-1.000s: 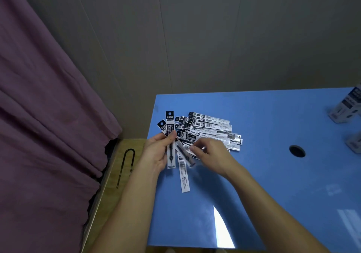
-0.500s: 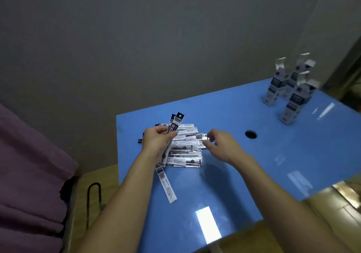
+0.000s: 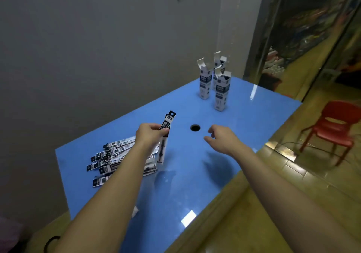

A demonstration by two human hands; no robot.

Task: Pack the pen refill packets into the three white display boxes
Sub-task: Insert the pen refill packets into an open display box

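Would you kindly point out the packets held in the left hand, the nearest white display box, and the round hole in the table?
Held packets (image 3: 168,122), head view: on the dark printed upper part above the fingers.
Nearest display box (image 3: 221,94), head view: on its front face.
Round hole (image 3: 195,127), head view: on its dark centre.

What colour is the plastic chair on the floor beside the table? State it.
Red, seen in the head view: the moulded plastic chair beside the blue table.

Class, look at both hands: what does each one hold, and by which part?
The left hand grips a few refill packets around their upper middle, printed tops sticking out above. The right hand holds nothing.
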